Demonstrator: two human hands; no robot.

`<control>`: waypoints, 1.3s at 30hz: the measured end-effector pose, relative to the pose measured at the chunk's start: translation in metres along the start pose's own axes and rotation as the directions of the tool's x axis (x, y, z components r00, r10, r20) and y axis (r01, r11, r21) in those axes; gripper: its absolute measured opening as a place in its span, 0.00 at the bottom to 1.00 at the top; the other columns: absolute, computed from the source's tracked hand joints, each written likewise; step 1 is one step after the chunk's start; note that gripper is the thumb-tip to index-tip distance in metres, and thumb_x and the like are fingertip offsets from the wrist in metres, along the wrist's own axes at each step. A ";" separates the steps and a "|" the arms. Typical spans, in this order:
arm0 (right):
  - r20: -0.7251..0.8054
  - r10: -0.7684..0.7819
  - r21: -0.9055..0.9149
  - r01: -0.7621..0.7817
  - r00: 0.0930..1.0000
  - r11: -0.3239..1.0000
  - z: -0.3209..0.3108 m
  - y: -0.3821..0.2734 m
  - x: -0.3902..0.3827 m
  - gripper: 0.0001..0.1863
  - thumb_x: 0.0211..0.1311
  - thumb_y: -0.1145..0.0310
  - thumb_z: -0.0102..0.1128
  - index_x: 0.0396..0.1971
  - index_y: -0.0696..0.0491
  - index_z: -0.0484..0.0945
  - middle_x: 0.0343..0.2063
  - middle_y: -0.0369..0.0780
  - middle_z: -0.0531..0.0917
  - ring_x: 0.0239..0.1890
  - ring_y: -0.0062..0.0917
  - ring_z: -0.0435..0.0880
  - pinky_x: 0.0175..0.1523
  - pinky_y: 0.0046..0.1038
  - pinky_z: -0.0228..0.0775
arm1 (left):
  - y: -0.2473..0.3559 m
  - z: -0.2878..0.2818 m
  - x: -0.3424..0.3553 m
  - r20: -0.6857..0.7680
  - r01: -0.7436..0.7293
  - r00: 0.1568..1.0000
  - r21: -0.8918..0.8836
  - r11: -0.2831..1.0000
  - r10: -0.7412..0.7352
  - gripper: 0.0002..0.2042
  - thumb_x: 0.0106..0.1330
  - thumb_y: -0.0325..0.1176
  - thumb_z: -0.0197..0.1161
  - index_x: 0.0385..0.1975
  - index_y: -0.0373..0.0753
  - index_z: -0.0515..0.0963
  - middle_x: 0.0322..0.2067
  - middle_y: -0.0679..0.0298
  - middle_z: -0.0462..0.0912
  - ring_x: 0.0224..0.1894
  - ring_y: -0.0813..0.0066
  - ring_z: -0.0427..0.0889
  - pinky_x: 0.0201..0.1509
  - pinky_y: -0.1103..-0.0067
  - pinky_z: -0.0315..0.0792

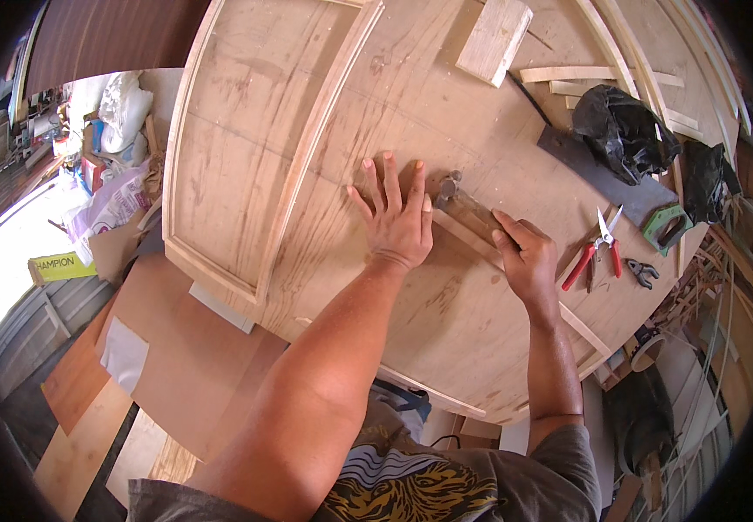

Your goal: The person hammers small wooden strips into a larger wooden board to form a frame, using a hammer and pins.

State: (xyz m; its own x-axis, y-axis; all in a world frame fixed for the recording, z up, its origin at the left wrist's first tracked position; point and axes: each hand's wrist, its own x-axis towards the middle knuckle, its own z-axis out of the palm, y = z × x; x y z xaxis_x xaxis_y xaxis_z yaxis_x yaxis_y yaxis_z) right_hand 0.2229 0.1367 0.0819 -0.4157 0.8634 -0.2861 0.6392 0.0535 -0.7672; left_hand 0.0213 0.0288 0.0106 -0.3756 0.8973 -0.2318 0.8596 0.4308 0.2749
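My left hand (396, 224) lies flat on a large plywood panel (350, 270), fingers spread, holding nothing. Close to its right, my right hand (528, 258) is closed around the handle of a hammer (472, 214). The hammer's metal head points up and left, just beyond the left hand's fingertips on that side. A thin wooden strip (581, 327) runs diagonally across the panel below the hammer and passes under my right hand and forearm. Part of the strip is hidden there. Whether the hammer head touches the wood, I cannot tell.
Red-handled snips (605, 246), pliers (642, 274) and a green-handled saw (665, 228) lie to the right. A black plastic bag (624, 130) covers part of the saw. A wood block (495, 39) and several strips lie farther back. Raised framing (308, 157) edges the panel's left part.
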 end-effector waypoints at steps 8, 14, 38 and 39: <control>0.094 0.000 -0.043 0.004 0.996 0.999 0.005 0.001 -0.002 0.16 0.65 0.72 0.67 0.52 0.54 0.86 0.30 0.46 0.85 0.30 0.36 0.85 0.38 0.31 0.75 | -0.002 -0.003 -0.001 -0.010 0.011 1.000 -0.017 1.000 -0.011 0.28 0.80 0.45 0.39 0.79 0.53 0.56 0.81 0.50 0.34 0.82 0.39 0.29 0.74 0.34 0.23; 0.119 0.056 -0.085 -0.046 0.991 0.995 0.003 0.000 -0.004 0.15 0.66 0.68 0.67 0.52 0.53 0.86 0.34 0.46 0.87 0.33 0.37 0.87 0.40 0.33 0.76 | 0.000 -0.004 0.000 0.006 0.004 1.000 -0.044 0.999 -0.004 0.29 0.80 0.45 0.41 0.80 0.53 0.55 0.81 0.50 0.35 0.82 0.41 0.29 0.74 0.34 0.23; -0.239 -0.263 -0.420 0.144 0.935 0.896 0.023 0.048 -0.103 0.23 0.52 0.66 0.76 0.50 0.52 0.84 0.45 0.41 0.83 0.52 0.38 0.79 0.56 0.40 0.73 | -0.022 0.024 0.010 -0.209 -0.087 0.976 -0.125 0.988 0.059 0.30 0.78 0.52 0.45 0.79 0.57 0.57 0.81 0.55 0.42 0.82 0.44 0.34 0.77 0.38 0.30; -0.250 -0.256 -0.420 0.133 0.934 0.898 0.024 0.051 -0.106 0.23 0.52 0.66 0.76 0.51 0.52 0.84 0.45 0.41 0.83 0.52 0.38 0.79 0.56 0.40 0.73 | -0.027 0.023 0.010 -0.223 -0.089 0.973 -0.123 0.988 0.060 0.30 0.78 0.52 0.45 0.79 0.57 0.57 0.81 0.55 0.42 0.82 0.44 0.34 0.77 0.38 0.30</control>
State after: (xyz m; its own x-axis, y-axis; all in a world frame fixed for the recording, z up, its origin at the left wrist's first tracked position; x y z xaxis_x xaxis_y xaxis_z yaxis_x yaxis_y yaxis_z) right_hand 0.2839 0.0358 0.0592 -0.3897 0.9181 0.0727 0.7902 0.3739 -0.4856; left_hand 0.0026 0.0242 -0.0208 -0.3914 0.9202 -0.0013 0.8404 0.3580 0.4069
